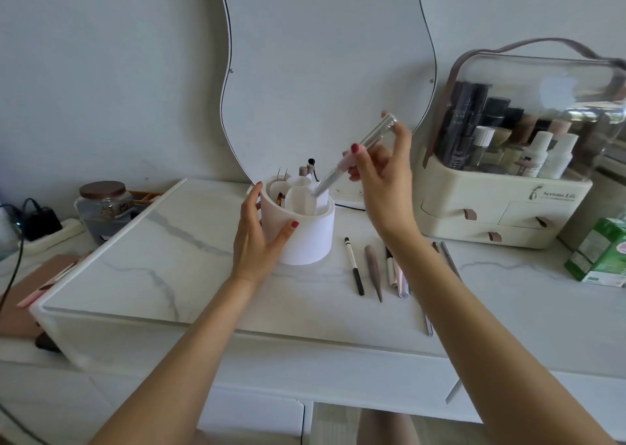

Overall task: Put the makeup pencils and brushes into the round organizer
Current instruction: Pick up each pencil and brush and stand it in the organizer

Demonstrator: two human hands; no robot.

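R hand (379, 170): pinching a clear-capped makeup pen (352, 160), tilted, lower tip inside the organizer's top.
L hand (261, 231): wide grip round the side of the round white organizer (305, 234), thumb in front.
Organizer inside: several compartments, a few tools upright at back.
Below R wrist: approx 6 pencils/brushes flat on marble top (169, 268), incl black pencil (354, 266) & taupe tapered brush (373, 272); forearm hides some.
Right of R hand: clear-lid cosmetics case (508, 187), bottles inside.
Behind hands: wavy mirror (325, 54).
Far left of L hand: 1 jar (103, 207).
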